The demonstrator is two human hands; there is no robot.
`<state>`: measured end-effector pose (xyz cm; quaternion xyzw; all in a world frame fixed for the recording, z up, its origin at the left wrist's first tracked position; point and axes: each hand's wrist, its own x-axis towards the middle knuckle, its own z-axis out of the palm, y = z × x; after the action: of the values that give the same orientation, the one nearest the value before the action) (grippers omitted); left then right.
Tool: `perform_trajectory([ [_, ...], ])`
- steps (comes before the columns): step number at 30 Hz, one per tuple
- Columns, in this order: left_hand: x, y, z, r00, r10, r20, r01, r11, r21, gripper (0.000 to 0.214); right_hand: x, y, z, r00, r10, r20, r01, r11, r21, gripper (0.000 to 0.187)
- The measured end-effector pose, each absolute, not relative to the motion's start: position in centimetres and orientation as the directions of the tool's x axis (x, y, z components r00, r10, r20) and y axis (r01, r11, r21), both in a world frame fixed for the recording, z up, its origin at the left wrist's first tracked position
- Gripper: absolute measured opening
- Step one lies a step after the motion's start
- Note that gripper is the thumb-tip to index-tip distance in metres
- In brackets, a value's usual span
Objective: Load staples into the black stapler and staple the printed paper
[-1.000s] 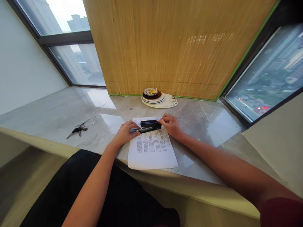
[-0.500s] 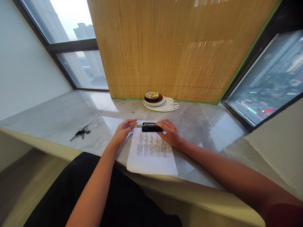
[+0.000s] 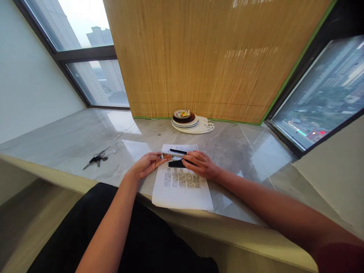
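Note:
My right hand (image 3: pixel 201 163) is wrapped around a black stapler (image 3: pixel 176 163), held above a printed sheet of paper (image 3: pixel 182 193). The stapler's parts are spread apart, so its silver staple channel shows between the black top and base. My left hand (image 3: pixel 149 163) is closed in a pinch at the stapler's left end. A small silver piece, which looks like a strip of staples (image 3: pixel 162 156), sits at its fingertips. The paper lies on the grey sill, its near edge at the sill's front.
Behind the paper, a stack of plates (image 3: pixel 184 120) rests on a white oval board (image 3: pixel 206 126). Keys (image 3: pixel 98 158) lie at the left, and small grey strips (image 3: pixel 159 134) lie farther back. A bamboo blind (image 3: pixel 193 60) hangs behind the grey sill (image 3: pixel 71 136).
The stapler, more closed and seen side-on before, now has its parts spread apart. My left hand has turned and dropped slightly, and a small silver piece shows at its fingertips.

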<state>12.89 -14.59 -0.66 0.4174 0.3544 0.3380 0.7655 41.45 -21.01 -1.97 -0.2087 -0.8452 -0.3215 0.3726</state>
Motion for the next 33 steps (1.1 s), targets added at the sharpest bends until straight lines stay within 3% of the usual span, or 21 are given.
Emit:
perform_trajectory([
  [3,12.7,-14.3,-0.8,0.497,0.826,-0.265,-0.244,0.426,0.871,0.032,41.1,-20.7,-2.1,-0.516,0.200,0.833,0.636,0.741,0.216,0.024],
  [6,12.5,-14.1,-0.9,0.449,0.852,-0.271,-0.260,0.414,0.872,0.030,40.8,-20.1,-2.2,-0.236,0.401,0.885,0.699,0.703,-0.132,0.018],
  [10,12.5,-14.2,-0.9,0.415,0.863,-0.287,-0.249,0.412,0.877,0.030,40.9,-19.1,-2.3,-0.013,0.701,0.713,0.645,0.551,-0.530,0.016],
  [14,12.5,-14.0,-1.1,0.377,0.872,-0.312,-0.217,0.411,0.886,0.028,41.3,-18.5,-2.6,0.031,0.823,0.567,0.597,0.440,-0.671,0.021],
  [21,11.4,-13.1,-0.8,0.203,0.963,-0.179,-0.237,0.226,0.945,0.022,41.7,-18.0,-3.1,0.030,0.865,0.502,0.627,0.374,-0.683,0.020],
  [24,11.7,-13.8,0.0,0.252,0.962,-0.105,-0.203,0.159,0.966,0.021,41.5,-18.2,-2.6,-0.002,0.848,0.531,0.636,0.410,-0.653,0.023],
  [26,12.4,-14.6,0.5,0.335,0.938,-0.087,-0.161,0.148,0.976,0.027,41.1,-18.9,-2.0,-0.042,0.758,0.651,0.661,0.509,-0.551,0.030],
  [29,13.7,-16.0,1.0,0.501,0.864,-0.046,-0.077,0.097,0.992,0.041,40.0,-20.4,-1.2,-0.238,0.528,0.815,0.638,0.718,-0.279,0.034],
  [33,14.6,-17.2,1.3,0.733,0.680,0.007,0.032,-0.045,0.998,0.044,38.6,-22.1,-0.9,-0.478,0.315,0.820,0.531,0.847,-0.015,0.032],
])
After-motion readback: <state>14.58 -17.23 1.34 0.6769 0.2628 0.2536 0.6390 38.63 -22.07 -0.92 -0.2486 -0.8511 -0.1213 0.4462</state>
